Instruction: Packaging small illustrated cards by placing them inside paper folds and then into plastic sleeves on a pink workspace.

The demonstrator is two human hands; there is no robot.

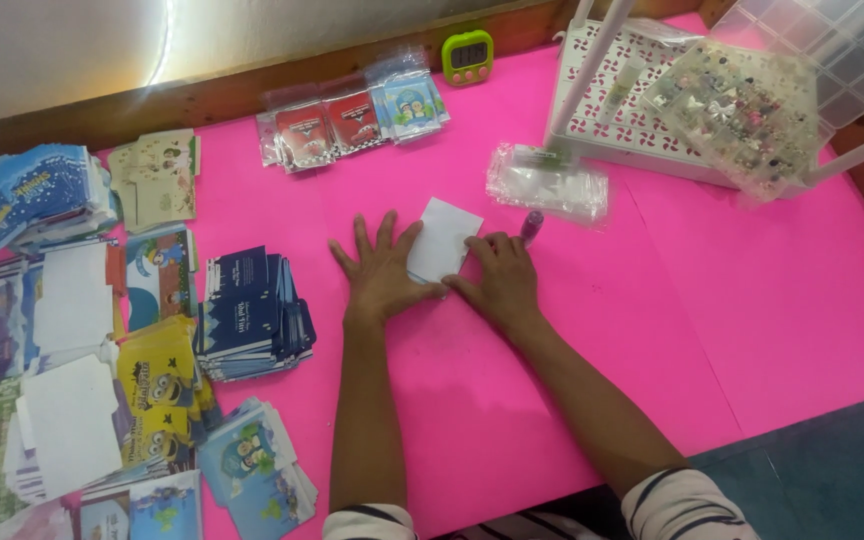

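Left hand (pixel 380 272), fingers spread wide and flat, and curled right hand (pixel 499 280) press a small white square paper envelope (pixel 444 240) (beside a purple glue stick (pixel 531 225)) on the pink table sheet (pixel 752 300).

green timer (pixel 467 55) | white rack (pixel 632 125) | card stacks (pixel 247 310) | clear bags (pixel 547 182) | pink tbl (pixel 752 300)

My left hand (pixel 380 277) and right hand (pixel 500 283) rest on a white square paper card (pixel 444 240) mid pink tabletop (pixel 772 300). Stacks of printed paper envelopes (pixel 247 310) lie left; clear plastic bag (pixel 547 183) behind; white perforated plastic tray (pixel 620 125) far right.
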